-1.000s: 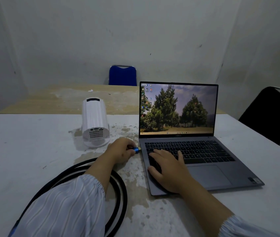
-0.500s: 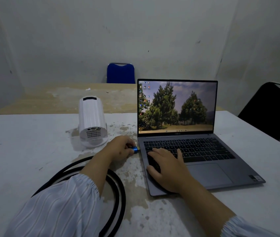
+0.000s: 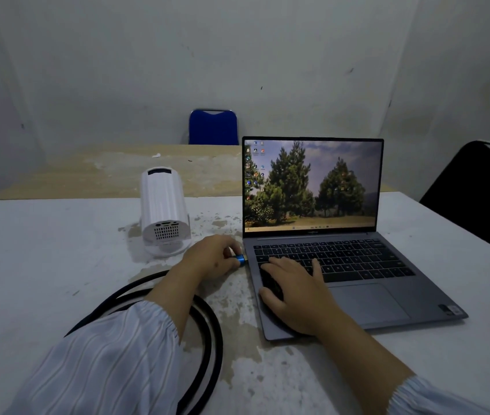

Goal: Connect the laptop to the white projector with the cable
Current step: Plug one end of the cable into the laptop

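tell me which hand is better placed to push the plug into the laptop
Left. The left hand already grips the blue-collared plug right at the laptop's left edge. The right hand lies flat on the keyboard corner, well placed to steady it.

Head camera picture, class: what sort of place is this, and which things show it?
Probably a plain meeting room or classroom. Bare walls, a worn white table with a second table behind it, and folding chairs, one blue chair and one black chair. An open laptop and a white projector suggest a presentation.
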